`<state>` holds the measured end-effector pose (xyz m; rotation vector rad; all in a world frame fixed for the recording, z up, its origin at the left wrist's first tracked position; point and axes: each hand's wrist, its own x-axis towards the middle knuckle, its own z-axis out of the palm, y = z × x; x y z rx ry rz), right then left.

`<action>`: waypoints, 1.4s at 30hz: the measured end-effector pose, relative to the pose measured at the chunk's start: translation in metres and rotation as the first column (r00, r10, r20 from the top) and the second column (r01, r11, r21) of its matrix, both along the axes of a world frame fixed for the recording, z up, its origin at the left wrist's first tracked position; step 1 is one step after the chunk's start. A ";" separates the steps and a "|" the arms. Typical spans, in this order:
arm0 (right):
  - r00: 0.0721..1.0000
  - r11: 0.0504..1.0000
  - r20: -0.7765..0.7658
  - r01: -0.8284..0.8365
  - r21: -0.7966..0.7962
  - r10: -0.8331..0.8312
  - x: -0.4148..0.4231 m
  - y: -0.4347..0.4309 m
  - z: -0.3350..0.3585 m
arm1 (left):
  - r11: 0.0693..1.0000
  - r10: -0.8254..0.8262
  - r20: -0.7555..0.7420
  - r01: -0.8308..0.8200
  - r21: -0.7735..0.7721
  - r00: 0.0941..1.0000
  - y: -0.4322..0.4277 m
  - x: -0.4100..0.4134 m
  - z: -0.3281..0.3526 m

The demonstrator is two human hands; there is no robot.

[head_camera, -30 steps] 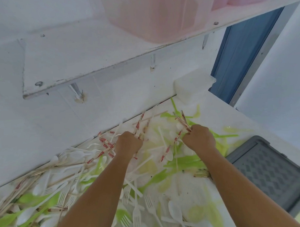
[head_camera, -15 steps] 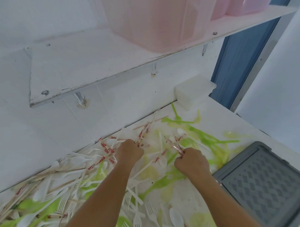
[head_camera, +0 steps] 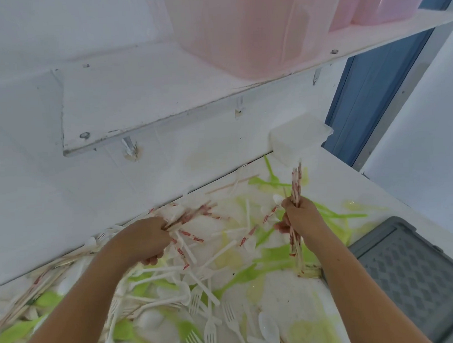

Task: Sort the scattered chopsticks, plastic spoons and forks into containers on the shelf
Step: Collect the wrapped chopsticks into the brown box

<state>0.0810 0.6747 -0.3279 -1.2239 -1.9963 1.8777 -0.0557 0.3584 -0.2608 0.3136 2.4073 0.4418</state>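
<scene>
White forks [head_camera: 210, 333], white spoons [head_camera: 269, 329] and green cutlery [head_camera: 269, 257] lie scattered over the white counter [head_camera: 375, 194], mixed with chopsticks in red-printed paper sleeves. My right hand [head_camera: 300, 218] grips an upright bundle of chopsticks [head_camera: 296, 187] lifted off the pile. My left hand [head_camera: 143, 241] grips several more chopsticks [head_camera: 188, 216] low against the pile, fanned toward the right. Pink translucent containers [head_camera: 248, 32] stand on the white shelf [head_camera: 130, 105] above.
A grey plastic crate [head_camera: 414, 275] sits at the counter's right edge. A white lidded box [head_camera: 300, 138] stands at the back right against the tiled wall. A blue door frame [head_camera: 366, 89] is beyond it. More bare chopsticks [head_camera: 27, 296] lie at far left.
My right hand has lifted its chopsticks from the pile and turned them upright. My left hand has closed round a larger bunch. The camera has tilted so the shelf sits lower.
</scene>
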 end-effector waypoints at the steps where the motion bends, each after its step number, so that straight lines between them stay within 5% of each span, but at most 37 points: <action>1: 1.000 1.000 -0.004 -0.025 -0.018 0.025 -0.006 -0.002 -0.002 | 0.998 0.038 0.002 -0.038 0.044 0.999 -0.008 -0.001 0.001; 5: 0.962 0.920 0.208 -0.237 0.313 0.177 -0.026 -0.007 -0.015 | 0.937 0.278 -0.043 -0.261 0.234 0.960 -0.031 -0.015 -0.005; 9: 0.755 0.454 0.592 -0.649 0.611 0.283 -0.030 -0.015 -0.028 | 0.898 0.362 -0.127 -0.309 0.312 0.924 -0.040 -0.020 -0.018; 15: 0.625 0.096 0.689 -0.762 0.640 0.368 -0.036 -0.003 -0.042 | 0.988 0.152 -0.343 -0.131 0.084 0.927 -0.039 -0.044 -0.054; 19: 0.555 -0.047 0.732 -0.784 0.619 0.396 -0.037 -0.002 -0.050 | 0.989 -0.140 -0.444 0.150 -0.014 0.885 -0.039 -0.058 -0.075; 23: 0.597 -0.149 0.700 -0.710 0.688 0.391 -0.032 0.001 -0.057 | 0.906 -0.409 -0.422 0.416 -0.081 0.809 -0.027 -0.055 -0.088; 27: 0.657 -0.142 0.587 -0.601 0.786 0.473 -0.024 0.011 -0.065 | 0.848 -0.519 -0.360 0.520 -0.104 0.775 -0.020 -0.052 -0.096; 30: 0.714 -0.040 0.426 -0.489 0.871 0.556 -0.022 0.013 -0.056 | 0.831 -0.529 -0.407 0.551 -0.071 0.745 -0.028 -0.053 -0.103; 34: 0.778 0.229 0.236 -0.436 0.870 0.582 -0.023 0.011 -0.028 | 0.814 -0.514 -0.471 0.581 -0.004 0.717 -0.037 -0.053 -0.107; 39: 0.850 0.578 0.147 -0.460 0.674 0.505 -0.030 0.009 0.011 | 0.827 -0.426 -0.585 0.560 0.057 0.690 -0.044 -0.050 -0.113; 42: 0.822 0.666 0.210 -0.556 0.497 0.530 -0.038 0.009 0.028 | 0.834 -0.278 -0.665 0.518 0.191 0.693 -0.041 -0.051 -0.109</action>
